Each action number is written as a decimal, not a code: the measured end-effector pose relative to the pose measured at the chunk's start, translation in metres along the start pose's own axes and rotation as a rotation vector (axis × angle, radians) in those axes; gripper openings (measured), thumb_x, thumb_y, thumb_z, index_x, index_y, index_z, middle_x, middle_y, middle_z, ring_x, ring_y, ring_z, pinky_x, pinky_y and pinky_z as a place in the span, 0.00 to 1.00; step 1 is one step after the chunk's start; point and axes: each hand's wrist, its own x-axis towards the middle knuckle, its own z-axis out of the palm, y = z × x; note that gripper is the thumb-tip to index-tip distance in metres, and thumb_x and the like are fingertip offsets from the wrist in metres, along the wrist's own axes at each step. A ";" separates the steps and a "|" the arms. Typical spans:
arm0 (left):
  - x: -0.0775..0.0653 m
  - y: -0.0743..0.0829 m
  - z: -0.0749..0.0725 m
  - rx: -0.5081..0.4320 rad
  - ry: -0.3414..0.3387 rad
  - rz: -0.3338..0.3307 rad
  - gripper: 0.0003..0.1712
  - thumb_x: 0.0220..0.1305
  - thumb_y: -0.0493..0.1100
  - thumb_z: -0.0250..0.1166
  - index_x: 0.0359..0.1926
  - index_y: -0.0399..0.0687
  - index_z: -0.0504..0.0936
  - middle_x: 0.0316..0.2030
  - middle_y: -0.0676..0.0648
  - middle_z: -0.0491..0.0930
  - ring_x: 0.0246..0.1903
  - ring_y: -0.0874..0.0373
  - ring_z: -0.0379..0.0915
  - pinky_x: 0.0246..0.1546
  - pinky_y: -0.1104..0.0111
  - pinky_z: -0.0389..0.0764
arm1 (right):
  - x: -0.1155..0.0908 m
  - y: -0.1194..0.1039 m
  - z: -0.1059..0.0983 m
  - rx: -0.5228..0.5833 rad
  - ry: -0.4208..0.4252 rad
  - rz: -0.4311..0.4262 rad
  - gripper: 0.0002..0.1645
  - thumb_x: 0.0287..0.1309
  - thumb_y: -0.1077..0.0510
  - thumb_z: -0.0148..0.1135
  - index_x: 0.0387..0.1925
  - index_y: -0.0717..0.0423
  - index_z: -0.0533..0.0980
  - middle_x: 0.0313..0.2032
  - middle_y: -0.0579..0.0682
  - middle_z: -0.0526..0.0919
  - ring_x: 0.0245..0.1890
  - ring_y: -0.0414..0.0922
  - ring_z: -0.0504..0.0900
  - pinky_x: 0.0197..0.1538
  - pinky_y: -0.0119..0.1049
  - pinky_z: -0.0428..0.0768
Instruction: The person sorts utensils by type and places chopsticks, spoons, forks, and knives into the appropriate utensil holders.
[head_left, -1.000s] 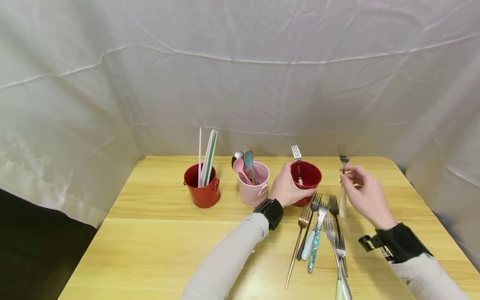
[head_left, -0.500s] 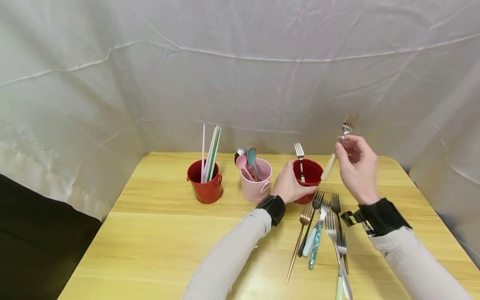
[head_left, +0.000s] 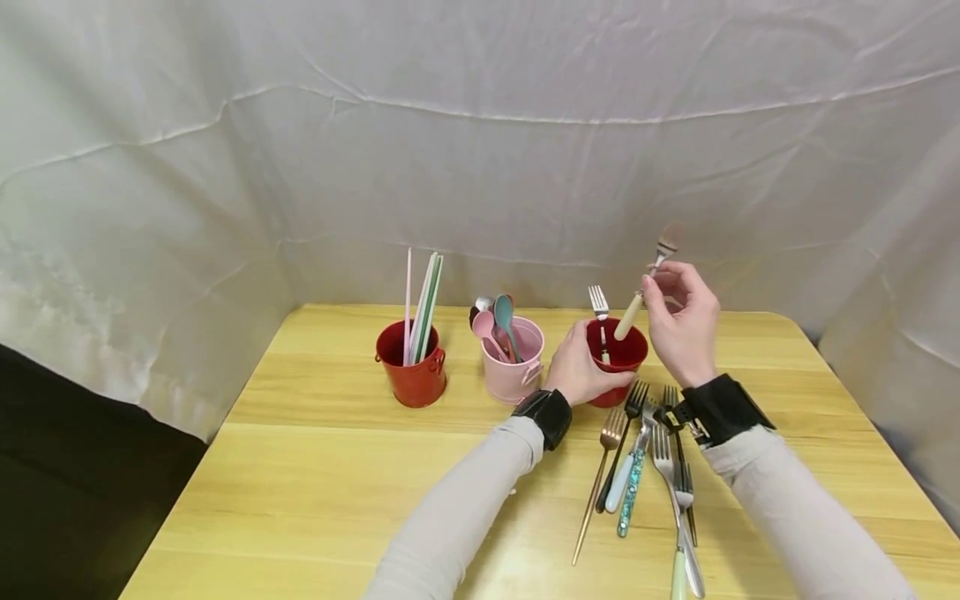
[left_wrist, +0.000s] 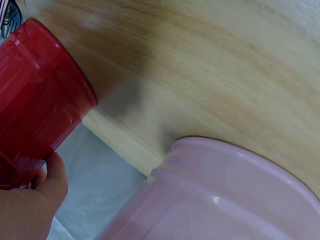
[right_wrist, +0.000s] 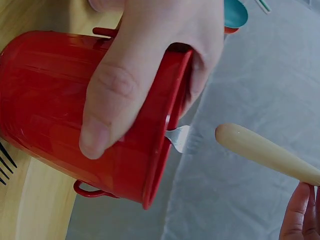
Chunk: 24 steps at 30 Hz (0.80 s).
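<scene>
My left hand [head_left: 583, 367] grips the right-hand red bucket [right_wrist: 125, 165], its thumb lying along the outer wall in the right wrist view. One fork [head_left: 598, 304] leans inside that bucket, tines up. In my right hand [head_left: 684, 319] a fork with a cream handle [right_wrist: 265, 152] is pinched near its neck. It tilts with tines up, and its handle end [head_left: 624, 327] overlaps the bucket's mouth in the head view. Through the right wrist view the handle end shows just beyond the bucket's rim.
Several forks [head_left: 632, 492] lie spread on the wooden table [head_left: 315, 500] in front of the bucket. A pink bucket [head_left: 510, 382] with spoons [head_left: 483, 323] stands to its left. Farther left is another red bucket [head_left: 415, 385] holding chopsticks [head_left: 427, 308]. A grey cloth [head_left: 480, 183] hangs behind.
My right hand has lifted the cream-handled fork from the table's right side and carried it left, tipping its handle toward the bucket. My left hand keeps its grip on the bucket.
</scene>
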 end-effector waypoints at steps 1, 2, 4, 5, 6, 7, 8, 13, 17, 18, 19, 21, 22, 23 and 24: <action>0.000 0.000 0.000 0.000 0.000 0.001 0.50 0.39 0.58 0.77 0.61 0.53 0.62 0.52 0.54 0.72 0.50 0.60 0.72 0.51 0.66 0.77 | 0.000 0.001 0.001 -0.014 -0.004 0.001 0.15 0.62 0.60 0.59 0.48 0.64 0.74 0.38 0.54 0.81 0.34 0.35 0.79 0.38 0.18 0.77; 0.000 0.000 0.001 0.002 0.002 0.004 0.50 0.39 0.58 0.77 0.61 0.53 0.62 0.52 0.54 0.72 0.50 0.60 0.72 0.51 0.66 0.77 | 0.001 0.003 0.001 -0.033 -0.010 0.006 0.15 0.62 0.59 0.59 0.48 0.63 0.74 0.39 0.55 0.81 0.34 0.34 0.79 0.38 0.18 0.76; 0.001 -0.001 0.002 0.006 0.006 0.010 0.50 0.38 0.58 0.77 0.61 0.53 0.62 0.51 0.54 0.72 0.50 0.60 0.72 0.51 0.66 0.77 | 0.002 0.008 0.003 -0.063 -0.028 0.012 0.16 0.62 0.58 0.59 0.49 0.62 0.74 0.39 0.55 0.82 0.34 0.33 0.78 0.38 0.18 0.76; 0.001 -0.002 0.003 0.011 0.008 0.015 0.50 0.38 0.59 0.77 0.61 0.53 0.62 0.51 0.54 0.72 0.50 0.60 0.72 0.51 0.67 0.76 | 0.002 0.010 0.003 -0.083 -0.037 0.015 0.16 0.62 0.58 0.59 0.50 0.62 0.74 0.39 0.55 0.82 0.34 0.33 0.78 0.38 0.18 0.75; 0.002 -0.002 0.003 0.016 0.010 0.019 0.50 0.38 0.59 0.77 0.61 0.53 0.62 0.51 0.54 0.72 0.49 0.60 0.72 0.51 0.67 0.76 | 0.002 0.013 0.004 -0.100 -0.051 0.019 0.16 0.62 0.57 0.58 0.50 0.61 0.74 0.39 0.54 0.82 0.34 0.35 0.78 0.38 0.18 0.75; 0.002 -0.002 0.003 0.019 0.011 0.022 0.50 0.38 0.59 0.77 0.61 0.53 0.62 0.51 0.54 0.72 0.49 0.60 0.72 0.51 0.67 0.76 | 0.002 0.016 0.004 -0.118 -0.066 0.025 0.16 0.62 0.57 0.58 0.49 0.61 0.75 0.38 0.54 0.82 0.34 0.36 0.78 0.37 0.18 0.75; 0.002 -0.003 0.004 0.026 0.011 0.024 0.50 0.38 0.59 0.77 0.61 0.53 0.62 0.51 0.54 0.72 0.49 0.60 0.72 0.51 0.67 0.76 | 0.001 0.019 0.004 -0.142 -0.084 0.032 0.16 0.62 0.56 0.58 0.48 0.62 0.75 0.37 0.54 0.82 0.34 0.38 0.79 0.37 0.17 0.74; 0.002 -0.003 0.004 0.052 0.007 0.022 0.50 0.37 0.61 0.76 0.60 0.52 0.62 0.51 0.53 0.72 0.49 0.60 0.72 0.50 0.68 0.76 | -0.005 0.031 -0.002 -0.257 -0.205 0.089 0.15 0.61 0.59 0.57 0.47 0.61 0.75 0.37 0.56 0.82 0.37 0.48 0.79 0.35 0.17 0.72; 0.003 -0.004 0.004 0.051 0.018 0.022 0.49 0.37 0.61 0.76 0.58 0.52 0.62 0.49 0.54 0.72 0.47 0.59 0.73 0.48 0.69 0.78 | -0.014 0.037 -0.010 -0.265 -0.250 0.137 0.16 0.60 0.61 0.55 0.49 0.62 0.73 0.38 0.58 0.79 0.38 0.51 0.77 0.36 0.18 0.72; 0.003 -0.004 0.004 0.047 0.020 0.022 0.49 0.37 0.62 0.76 0.58 0.52 0.62 0.49 0.54 0.72 0.47 0.59 0.73 0.48 0.69 0.78 | -0.016 0.038 -0.012 -0.259 -0.251 0.143 0.16 0.60 0.61 0.55 0.49 0.62 0.73 0.38 0.58 0.79 0.38 0.51 0.76 0.36 0.18 0.72; 0.003 -0.004 0.004 0.040 0.020 0.021 0.49 0.37 0.62 0.76 0.58 0.52 0.63 0.49 0.54 0.72 0.47 0.59 0.73 0.48 0.68 0.78 | -0.019 0.039 -0.015 -0.256 -0.248 0.150 0.15 0.60 0.62 0.54 0.49 0.62 0.73 0.38 0.58 0.78 0.37 0.50 0.75 0.36 0.17 0.72; 0.003 -0.005 0.004 0.013 0.017 0.017 0.49 0.38 0.61 0.76 0.59 0.54 0.62 0.50 0.54 0.72 0.49 0.60 0.72 0.49 0.68 0.77 | -0.024 0.041 -0.020 -0.260 -0.245 0.156 0.15 0.60 0.62 0.54 0.49 0.63 0.73 0.37 0.57 0.77 0.37 0.48 0.74 0.36 0.16 0.71; 0.002 -0.005 0.005 0.002 0.016 0.012 0.49 0.38 0.60 0.76 0.60 0.54 0.62 0.51 0.54 0.72 0.49 0.60 0.72 0.49 0.68 0.77 | -0.027 0.043 -0.024 -0.265 -0.244 0.157 0.15 0.60 0.63 0.53 0.48 0.63 0.73 0.37 0.57 0.77 0.36 0.47 0.74 0.35 0.16 0.71; 0.002 -0.006 0.005 -0.003 0.015 0.006 0.49 0.38 0.60 0.76 0.60 0.54 0.62 0.51 0.54 0.72 0.49 0.59 0.72 0.49 0.67 0.77 | -0.030 0.044 -0.027 -0.268 -0.243 0.154 0.15 0.60 0.63 0.53 0.48 0.63 0.73 0.36 0.56 0.77 0.36 0.47 0.74 0.34 0.16 0.71; 0.001 -0.006 0.005 -0.007 0.012 0.000 0.49 0.38 0.59 0.77 0.60 0.55 0.61 0.52 0.54 0.72 0.49 0.59 0.72 0.49 0.67 0.78 | -0.033 0.046 -0.031 -0.269 -0.245 0.152 0.14 0.60 0.64 0.53 0.47 0.64 0.74 0.35 0.56 0.77 0.35 0.47 0.74 0.34 0.16 0.71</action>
